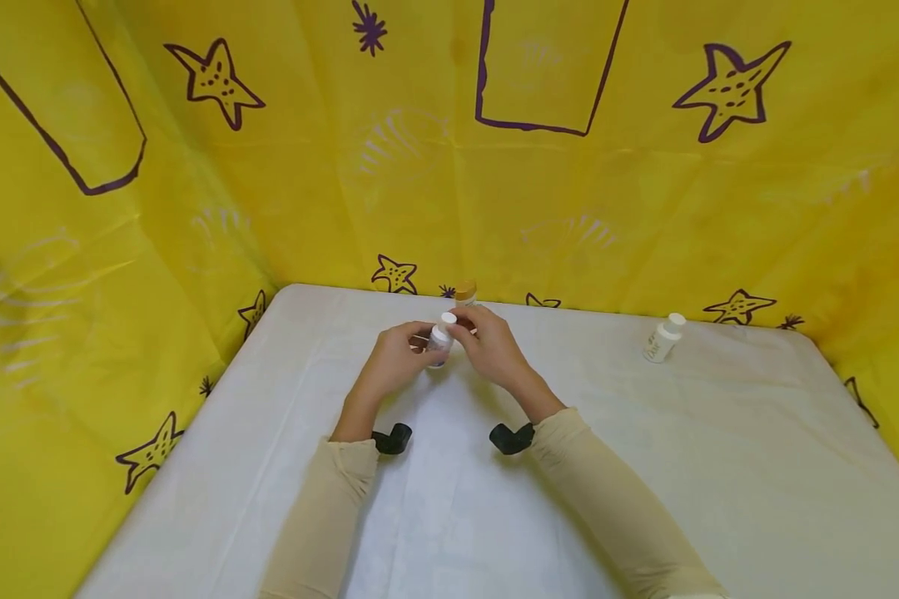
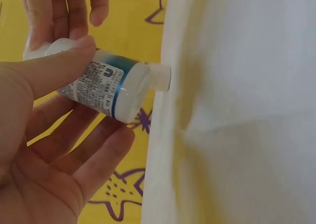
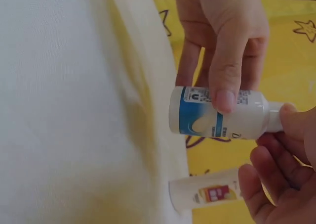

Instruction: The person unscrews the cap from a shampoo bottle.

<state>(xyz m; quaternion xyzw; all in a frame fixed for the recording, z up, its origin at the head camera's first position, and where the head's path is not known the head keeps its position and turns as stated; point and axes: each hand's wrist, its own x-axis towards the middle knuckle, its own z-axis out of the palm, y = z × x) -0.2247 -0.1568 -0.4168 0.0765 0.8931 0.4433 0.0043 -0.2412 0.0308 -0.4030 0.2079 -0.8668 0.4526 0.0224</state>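
A small white bottle (image 1: 439, 339) with a blue band and printed label is held off the table between both hands. My left hand (image 1: 399, 359) grips its body, thumb across the label, as the left wrist view shows. With thumb and fingers, my right hand (image 1: 492, 344) pinches the bottle's white cap (image 3: 277, 116). Just behind the hands stands a second bottle with an orange-yellow cap (image 1: 465, 290), partly hidden in the head view; its white body (image 3: 210, 190) carries a red and yellow label in the right wrist view.
Farther right on the white-covered table (image 1: 629, 466) stands another white bottle (image 1: 661, 339) with a white cap. A yellow cloth backdrop (image 1: 419, 191) with purple starfish drawings rises along the back and sides. Black wrist mounts (image 1: 513, 438) sit on both wrists.
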